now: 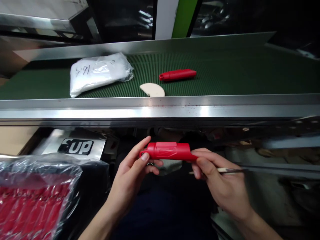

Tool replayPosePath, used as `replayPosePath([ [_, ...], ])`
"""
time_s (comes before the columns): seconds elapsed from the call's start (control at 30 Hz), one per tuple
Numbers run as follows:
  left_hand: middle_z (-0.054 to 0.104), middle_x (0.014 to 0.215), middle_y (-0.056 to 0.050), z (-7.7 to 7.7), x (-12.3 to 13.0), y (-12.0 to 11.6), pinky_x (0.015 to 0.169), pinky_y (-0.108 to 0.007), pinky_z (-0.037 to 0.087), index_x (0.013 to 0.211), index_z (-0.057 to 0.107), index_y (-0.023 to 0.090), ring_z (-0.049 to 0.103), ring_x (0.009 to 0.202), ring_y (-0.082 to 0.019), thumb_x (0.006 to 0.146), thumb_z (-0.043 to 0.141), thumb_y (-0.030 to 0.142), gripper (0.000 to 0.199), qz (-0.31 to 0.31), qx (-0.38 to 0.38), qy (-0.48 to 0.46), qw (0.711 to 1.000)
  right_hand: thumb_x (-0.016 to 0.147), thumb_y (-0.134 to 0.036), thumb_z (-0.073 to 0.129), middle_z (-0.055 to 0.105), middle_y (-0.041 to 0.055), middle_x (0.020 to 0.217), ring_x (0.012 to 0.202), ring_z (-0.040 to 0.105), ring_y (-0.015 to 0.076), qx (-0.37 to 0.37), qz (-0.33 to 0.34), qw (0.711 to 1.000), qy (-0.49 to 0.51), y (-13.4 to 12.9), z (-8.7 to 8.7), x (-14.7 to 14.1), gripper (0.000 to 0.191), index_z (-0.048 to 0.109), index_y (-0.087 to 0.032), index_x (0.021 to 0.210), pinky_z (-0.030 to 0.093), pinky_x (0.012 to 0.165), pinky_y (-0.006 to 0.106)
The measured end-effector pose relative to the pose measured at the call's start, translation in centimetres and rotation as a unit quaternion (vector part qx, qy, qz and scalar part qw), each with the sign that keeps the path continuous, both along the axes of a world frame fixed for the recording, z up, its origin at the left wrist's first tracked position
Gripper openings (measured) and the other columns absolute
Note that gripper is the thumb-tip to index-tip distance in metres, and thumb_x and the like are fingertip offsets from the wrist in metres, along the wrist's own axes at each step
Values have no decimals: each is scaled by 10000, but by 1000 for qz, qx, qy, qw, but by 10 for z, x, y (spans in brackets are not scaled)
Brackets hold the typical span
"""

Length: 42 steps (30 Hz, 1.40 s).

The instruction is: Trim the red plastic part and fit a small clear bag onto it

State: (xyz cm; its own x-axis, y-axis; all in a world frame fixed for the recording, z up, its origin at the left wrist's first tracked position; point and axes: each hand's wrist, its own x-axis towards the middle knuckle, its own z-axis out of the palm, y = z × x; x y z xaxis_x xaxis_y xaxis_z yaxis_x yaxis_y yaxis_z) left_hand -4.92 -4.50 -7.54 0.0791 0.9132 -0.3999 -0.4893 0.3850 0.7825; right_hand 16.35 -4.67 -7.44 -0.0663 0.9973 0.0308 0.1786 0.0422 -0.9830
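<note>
A red plastic tube-shaped part (168, 151) is held level between my two hands, in front of the conveyor's near edge. My left hand (133, 170) pinches its left end at the small loop, thumb in front. At the other end, my right hand (220, 176) grips the narrow tapering tip between thumb and fingers. A thin tool with a pale shaft (228, 170) also lies in my right hand, pointing left; its kind cannot be made out. Another red plastic part (178, 75) of similar shape lies on the green conveyor belt (225, 76).
On the belt are a white plastic bag with handwriting (100, 71) and a pale half-round piece (153, 90). A metal rail (160, 110) edges the belt. At lower left, clear plastic (40, 170) covers several red parts (30, 210), beside a silver box (76, 143).
</note>
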Motion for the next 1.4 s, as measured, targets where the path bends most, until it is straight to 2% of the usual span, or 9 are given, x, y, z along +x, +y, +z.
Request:
replayPosePath([
  [0.17,705,884,-123,0,-2,-1,705,-296,494,1358,517,165,633,789,-208,875,635,324,522,-29,13,-3,999,910,-381,621,643,36,789,553,495,97,-133,-38,980,144,9,8,-2,222,707,-200,1008,385,481,230],
  [0.27,702,847,-119,-1,-4,-1,707,-296,477,1377,496,155,610,755,-197,874,636,332,551,-52,24,-19,998,888,-419,641,641,45,776,529,478,83,-162,-40,968,188,15,18,-3,266,712,-176,969,339,457,215],
  [0.4,689,836,-89,3,-1,1,689,-269,469,1293,580,176,593,740,-179,869,650,340,459,-24,-2,-2,1000,888,-420,642,634,40,789,530,461,62,-188,-28,958,217,20,27,-2,257,705,-176,939,303,463,198],
  [0.67,672,798,-65,8,4,4,663,-255,474,1172,659,190,585,703,-170,853,662,345,354,9,-7,23,1000,929,-386,580,645,40,827,539,447,59,-211,12,945,251,27,30,1,245,705,-176,942,276,472,200],
  [0.87,684,865,-97,4,5,3,663,-283,482,1180,639,156,596,750,-198,833,678,353,401,7,-15,4,1000,911,-407,607,660,51,847,541,452,63,-207,8,948,241,30,33,2,252,709,-179,948,277,470,202],
  [1.07,664,816,-65,-3,11,-3,717,-302,439,1189,599,174,562,727,-179,861,636,410,405,-36,14,26,999,887,-469,631,561,3,646,554,437,76,-192,-17,965,177,33,32,0,297,685,-186,961,295,472,186],
  [1.17,657,892,-49,-3,11,-6,741,-294,428,1176,595,226,553,765,-173,842,659,456,411,-72,25,68,995,868,-463,656,536,-11,607,558,448,83,-175,-23,971,161,38,32,0,292,683,-192,972,309,474,181],
  [1.27,622,1062,-38,2,5,-6,854,-304,417,1162,597,281,548,909,-192,842,657,496,390,-143,69,108,981,869,-442,658,570,-7,643,557,474,79,-157,-12,976,153,45,36,3,257,689,-192,919,329,481,182],
  [1.4,491,1358,-26,16,1,7,1015,-352,373,1326,477,369,473,1193,-243,892,573,531,473,-195,110,57,973,885,-407,641,619,16,682,570,528,91,-150,100,978,107,56,51,7,253,695,-160,869,381,493,192],
])
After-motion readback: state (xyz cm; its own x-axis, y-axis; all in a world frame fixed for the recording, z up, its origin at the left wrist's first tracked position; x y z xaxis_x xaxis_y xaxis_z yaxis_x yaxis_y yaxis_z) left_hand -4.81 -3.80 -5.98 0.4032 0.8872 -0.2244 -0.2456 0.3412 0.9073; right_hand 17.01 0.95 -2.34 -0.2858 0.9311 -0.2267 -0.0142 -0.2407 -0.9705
